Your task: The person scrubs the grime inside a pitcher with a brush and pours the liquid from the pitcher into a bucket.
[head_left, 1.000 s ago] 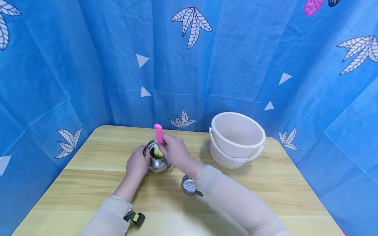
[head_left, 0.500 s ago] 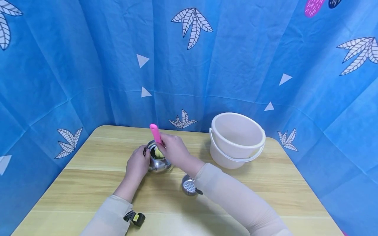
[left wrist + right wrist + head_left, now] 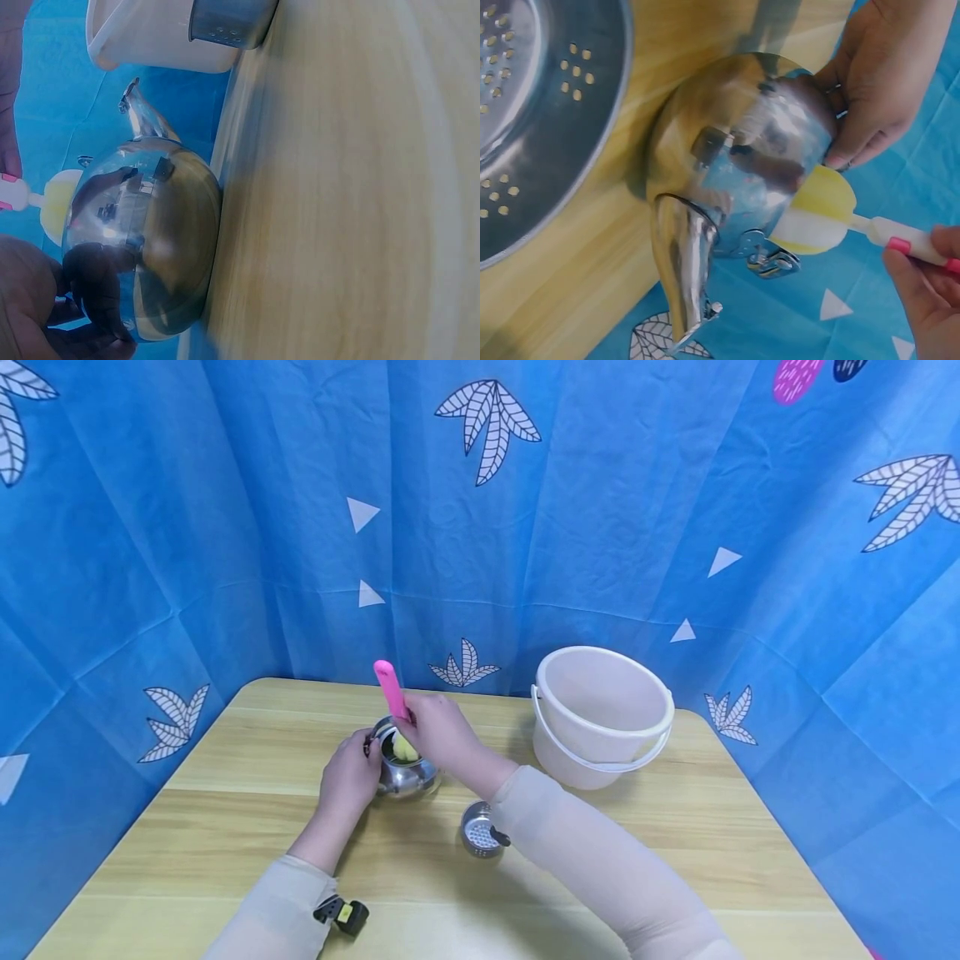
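A shiny steel teapot stands on the wooden table, its round mouth uncovered. My left hand grips it from the left side, thumb up at the rim. In my right hand is a sponge bottle brush, pinched by its pink and white handle. The brush's yellow and white sponge head sits partly inside the teapot's mouth, its lower part hidden by the wall. In the right wrist view the spout points away from my left hand.
A perforated steel strainer basket lies on the table under my right forearm. At the back right stands a white bucket, its handle folded down. Blue patterned curtain encloses the table's back and sides.
The brush handle has tipped over to the left and risen slightly, my right hand shifting with it. My left hand and the teapot have stayed in place.
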`<state>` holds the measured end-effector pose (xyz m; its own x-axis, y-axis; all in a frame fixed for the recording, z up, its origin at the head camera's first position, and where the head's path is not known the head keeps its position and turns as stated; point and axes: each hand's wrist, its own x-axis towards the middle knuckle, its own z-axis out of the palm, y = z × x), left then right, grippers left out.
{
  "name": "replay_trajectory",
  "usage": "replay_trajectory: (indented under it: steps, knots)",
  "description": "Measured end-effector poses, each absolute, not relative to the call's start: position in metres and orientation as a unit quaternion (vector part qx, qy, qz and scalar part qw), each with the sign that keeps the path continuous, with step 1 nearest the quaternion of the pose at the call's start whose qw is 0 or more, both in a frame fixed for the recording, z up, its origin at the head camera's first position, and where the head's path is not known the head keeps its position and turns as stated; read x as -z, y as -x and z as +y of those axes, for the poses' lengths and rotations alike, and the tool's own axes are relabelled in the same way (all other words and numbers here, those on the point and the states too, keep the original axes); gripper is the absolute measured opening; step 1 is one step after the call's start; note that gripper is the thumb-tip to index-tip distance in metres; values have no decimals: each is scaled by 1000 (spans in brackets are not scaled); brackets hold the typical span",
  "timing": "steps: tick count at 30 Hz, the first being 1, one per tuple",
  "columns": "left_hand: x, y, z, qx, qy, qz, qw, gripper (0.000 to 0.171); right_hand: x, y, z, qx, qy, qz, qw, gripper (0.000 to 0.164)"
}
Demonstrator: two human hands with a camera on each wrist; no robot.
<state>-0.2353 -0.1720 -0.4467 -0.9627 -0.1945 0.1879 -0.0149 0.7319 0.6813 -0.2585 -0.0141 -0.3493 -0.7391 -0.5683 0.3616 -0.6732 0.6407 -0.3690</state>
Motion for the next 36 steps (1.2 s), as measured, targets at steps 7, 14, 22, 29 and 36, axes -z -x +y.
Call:
replay_trajectory:
  steps: [7,14,22,29,36]
  knots:
    - [448,235,-172,366,-59,-921,119,43,344,264,-17,-258,-336,-902,80,8]
    - [448,235,-172,360,-59,-923,124,44,340,266,-20,-257,-327,-907,61,10]
    - [448,235,-172,351,-60,-926,128,44,338,272,-23,-256,-326,-909,52,13]
    - [449,237,-171,353,-64,-923,142,44,333,281,-23,-293,-314,-903,20,16]
    - [450,237,-171,355,-65,-922,143,44,329,285,-23,-300,-305,-904,-1,16]
